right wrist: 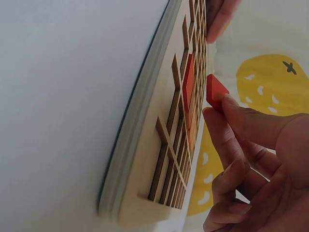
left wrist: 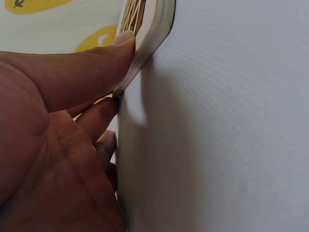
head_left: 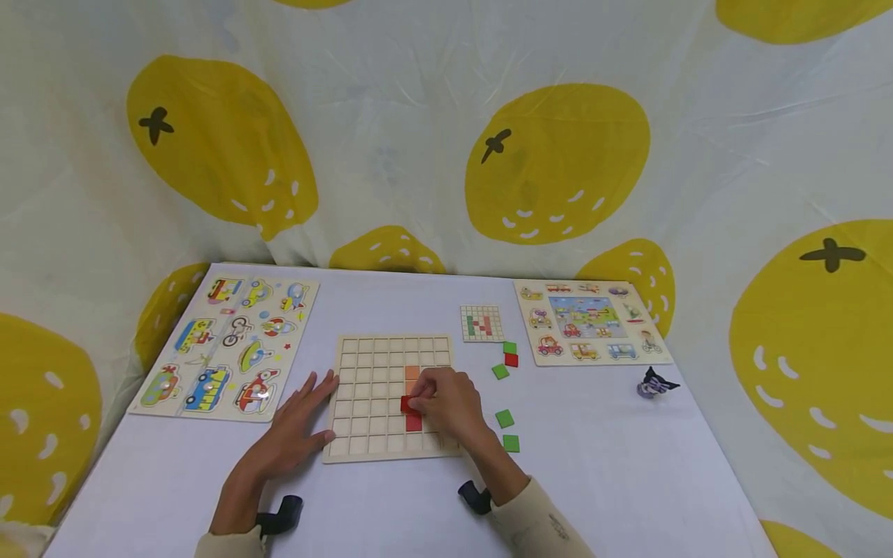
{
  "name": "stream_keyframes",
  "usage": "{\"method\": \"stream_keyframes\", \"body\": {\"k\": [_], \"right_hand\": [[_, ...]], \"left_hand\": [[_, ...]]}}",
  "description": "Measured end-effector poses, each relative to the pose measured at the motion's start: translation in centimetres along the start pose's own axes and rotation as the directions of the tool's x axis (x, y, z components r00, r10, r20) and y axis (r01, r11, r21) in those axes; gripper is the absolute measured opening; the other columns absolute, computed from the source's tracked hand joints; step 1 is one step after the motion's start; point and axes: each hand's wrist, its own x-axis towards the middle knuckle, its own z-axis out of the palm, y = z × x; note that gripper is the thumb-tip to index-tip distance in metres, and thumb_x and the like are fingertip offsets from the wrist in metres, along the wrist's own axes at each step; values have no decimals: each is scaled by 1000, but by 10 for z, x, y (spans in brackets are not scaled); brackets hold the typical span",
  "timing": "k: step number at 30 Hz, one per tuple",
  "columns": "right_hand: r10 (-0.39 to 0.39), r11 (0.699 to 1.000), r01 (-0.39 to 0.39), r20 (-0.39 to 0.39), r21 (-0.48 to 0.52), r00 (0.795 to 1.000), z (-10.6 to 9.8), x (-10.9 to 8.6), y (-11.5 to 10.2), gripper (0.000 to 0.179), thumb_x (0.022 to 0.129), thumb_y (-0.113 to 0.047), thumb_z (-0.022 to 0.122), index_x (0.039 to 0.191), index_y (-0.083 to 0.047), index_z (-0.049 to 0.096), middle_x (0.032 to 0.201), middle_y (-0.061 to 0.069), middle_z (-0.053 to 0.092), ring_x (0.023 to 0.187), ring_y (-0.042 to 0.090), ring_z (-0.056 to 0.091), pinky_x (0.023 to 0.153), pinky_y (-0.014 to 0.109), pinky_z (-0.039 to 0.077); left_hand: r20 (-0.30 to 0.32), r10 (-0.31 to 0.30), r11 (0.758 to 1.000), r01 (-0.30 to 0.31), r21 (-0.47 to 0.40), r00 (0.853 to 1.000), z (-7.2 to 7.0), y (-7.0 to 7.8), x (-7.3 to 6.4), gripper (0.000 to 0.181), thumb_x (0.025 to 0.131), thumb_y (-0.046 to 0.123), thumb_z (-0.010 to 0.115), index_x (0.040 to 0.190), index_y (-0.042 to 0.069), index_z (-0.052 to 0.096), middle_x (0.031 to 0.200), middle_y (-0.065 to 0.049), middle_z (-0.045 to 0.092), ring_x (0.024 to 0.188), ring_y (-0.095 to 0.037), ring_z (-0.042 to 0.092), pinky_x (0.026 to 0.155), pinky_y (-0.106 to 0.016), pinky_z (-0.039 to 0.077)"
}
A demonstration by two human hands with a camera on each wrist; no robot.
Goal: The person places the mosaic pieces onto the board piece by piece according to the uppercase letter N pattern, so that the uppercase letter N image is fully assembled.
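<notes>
A wooden grid board (head_left: 370, 399) lies flat on the table, its cells mostly bare. My right hand (head_left: 449, 403) is over its right part, pinching a red square tile (right wrist: 217, 91) between thumb and forefinger, held just above the board in the right wrist view. Below it in the head view, another red tile (head_left: 414, 423) sits in a cell. An orange tile (head_left: 412, 373) fills a cell higher in that column; the hand partly hides the cells between. My left hand (head_left: 293, 434) rests at the board's left edge, thumb and extended fingers touching the rim.
Several loose green tiles (head_left: 505, 418) and one red tile (head_left: 512, 360) lie right of the board. A small pattern card (head_left: 481, 323) stands behind them. Picture puzzles lie at the left (head_left: 226, 349) and back right (head_left: 593, 323). A dark purple trinket (head_left: 654, 384) is at far right.
</notes>
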Motion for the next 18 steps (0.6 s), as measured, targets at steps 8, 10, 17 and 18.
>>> {"method": "stream_keyframes", "body": {"k": [8,10,17,18], "right_hand": [[-12,999,13,6,-30,1000,10,6,-7,20,88,-17,87,80,-24,70,69,-9,63,70,11,60,63,29,46],[-21,999,21,5,-40,1000,13,7,-8,20,87,-17,87,80,-24,70,68,-9,63,69,10,59,62,28,46],[-46,993,46,9,-111,999,19,10,-11,20,87,-17,88,78,-24,71,68,-10,60,67,9,56,58,26,43],[-51,991,51,10,-121,999,19,10,-11,20,86,-16,88,78,-24,72,67,-10,60,67,9,56,58,26,43]], "left_hand": [[0,-8,1000,8,8,1000,0,0,0,95,87,2,81,168,15,33,178,-14,22,166,-45,3,131,-70,4],[-4,-5,1000,5,8,1000,0,0,0,95,87,2,81,168,15,33,178,-14,22,166,-45,4,131,-70,5],[-4,-1,1000,1,2,1000,1,0,0,95,87,2,81,168,15,33,178,-14,23,166,-45,4,130,-71,4],[-1,-3,1000,3,3,1000,1,0,0,95,87,2,81,168,15,33,178,-13,22,166,-45,3,130,-71,4]]}}
